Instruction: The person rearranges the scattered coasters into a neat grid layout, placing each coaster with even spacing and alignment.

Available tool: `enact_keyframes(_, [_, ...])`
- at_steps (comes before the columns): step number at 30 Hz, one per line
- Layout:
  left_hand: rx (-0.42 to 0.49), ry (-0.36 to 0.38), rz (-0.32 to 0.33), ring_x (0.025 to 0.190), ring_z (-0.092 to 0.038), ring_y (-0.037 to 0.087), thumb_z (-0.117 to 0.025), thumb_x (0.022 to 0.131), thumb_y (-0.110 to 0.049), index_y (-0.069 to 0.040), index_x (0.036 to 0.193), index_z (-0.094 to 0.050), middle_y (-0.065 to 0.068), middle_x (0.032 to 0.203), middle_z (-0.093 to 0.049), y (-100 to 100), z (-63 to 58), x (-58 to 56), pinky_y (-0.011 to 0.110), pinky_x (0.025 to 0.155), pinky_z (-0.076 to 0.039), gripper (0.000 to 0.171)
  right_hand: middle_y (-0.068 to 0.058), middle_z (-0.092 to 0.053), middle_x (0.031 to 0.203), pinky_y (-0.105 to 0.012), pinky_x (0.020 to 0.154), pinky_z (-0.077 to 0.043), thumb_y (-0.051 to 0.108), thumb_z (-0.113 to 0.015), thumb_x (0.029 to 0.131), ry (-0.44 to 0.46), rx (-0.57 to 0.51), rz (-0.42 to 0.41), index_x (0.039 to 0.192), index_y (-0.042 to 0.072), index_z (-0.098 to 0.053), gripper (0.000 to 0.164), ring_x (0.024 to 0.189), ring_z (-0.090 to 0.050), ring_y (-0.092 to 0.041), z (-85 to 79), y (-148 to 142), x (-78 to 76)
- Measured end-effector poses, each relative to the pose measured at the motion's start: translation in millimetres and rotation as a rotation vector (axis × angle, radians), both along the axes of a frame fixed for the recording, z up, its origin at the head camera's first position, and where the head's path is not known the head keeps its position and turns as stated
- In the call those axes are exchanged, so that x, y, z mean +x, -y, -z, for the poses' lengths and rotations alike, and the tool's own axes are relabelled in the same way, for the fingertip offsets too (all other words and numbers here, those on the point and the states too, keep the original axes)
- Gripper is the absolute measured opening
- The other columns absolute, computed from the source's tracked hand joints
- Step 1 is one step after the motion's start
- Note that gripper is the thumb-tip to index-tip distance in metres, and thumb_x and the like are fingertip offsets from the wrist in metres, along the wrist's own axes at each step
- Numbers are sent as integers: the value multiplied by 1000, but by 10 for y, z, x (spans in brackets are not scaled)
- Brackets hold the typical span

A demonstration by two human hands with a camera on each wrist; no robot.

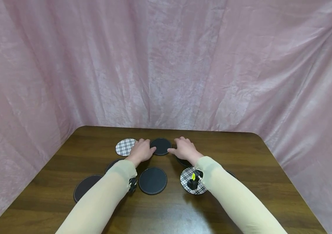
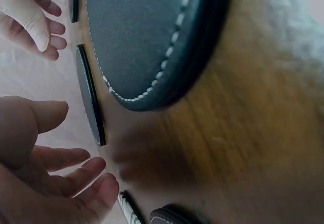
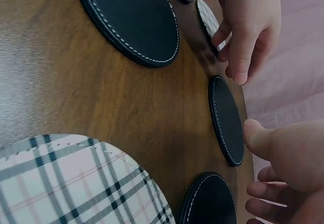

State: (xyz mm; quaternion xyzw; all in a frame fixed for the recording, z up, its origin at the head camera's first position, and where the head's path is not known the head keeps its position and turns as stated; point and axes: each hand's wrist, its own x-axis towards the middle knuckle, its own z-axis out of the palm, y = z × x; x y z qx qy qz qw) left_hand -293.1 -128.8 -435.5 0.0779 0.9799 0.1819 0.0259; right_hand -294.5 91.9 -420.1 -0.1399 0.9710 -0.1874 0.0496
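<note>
2 sleeves: pale, in from bottom edge, wrist cams on.
Table: brown wood; 8 round discs visible, some part-hid, all look flat.
Near-L dark disc: part-hid by L sleeve.
Near-ctr dark disc: full view btwn forearms, no hand on it.
Near plaid disc: R of near-ctr disc, partly behind R wrist cam in head view.
L sliver disc, R sliver disc: mostly hid by sleeves.
R-side dark disc: beyond near plaid, part-hid by R hand in head view.
L hand: thumb apart from fingers, fingers loosely bent, nothing gripped; at R edge of far plaid disc, touch unclear.
R hand: thumb apart, fingers a bit bent, nothing gripped; thumb by R rim of far dark disc, contact can't tell.
Far plaid disc: far row, just L of L hand.
Far dark disc: far row ctr, btwn both hands, a thumb near each side.
Hands' step: judged as two-handed positioning at far row; no grip on any disc.
Next at far row: prob. calls for thumb + fingertips low on a thin rim, or light nudge, w/o bumping neighbors.
Curtain: pink, behind table.
</note>
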Motion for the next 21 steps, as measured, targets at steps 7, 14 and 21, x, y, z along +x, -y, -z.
enact_keyframes(7, [-5,46,-17,151,-42,52,-61,114,-35,9,158,-51,31,159,-51,-22,-11,-46,60,123,-36,63,-25,-55,156,-62,117,-42,46,-70,109,8,24,19,156,-2,-57,69,146,-49,-45,7,37,-67])
enact_keyframes(14, [-17,20,-18,144,-48,53,-70,110,-37,10,151,-58,32,151,-57,-35,-8,-72,60,117,-44,64,-24,-59,151,-64,118,-39,45,-69,109,64,18,42,154,-2,-60,65,143,-50,-45,72,96,-147])
enact_keyframes(21, [-28,14,-42,136,-53,51,-75,106,-41,9,144,-65,32,143,-59,-72,20,-88,60,111,-49,63,-22,-59,150,-65,118,-35,46,-70,109,97,-27,80,152,1,-64,63,142,-50,-45,203,139,-276])
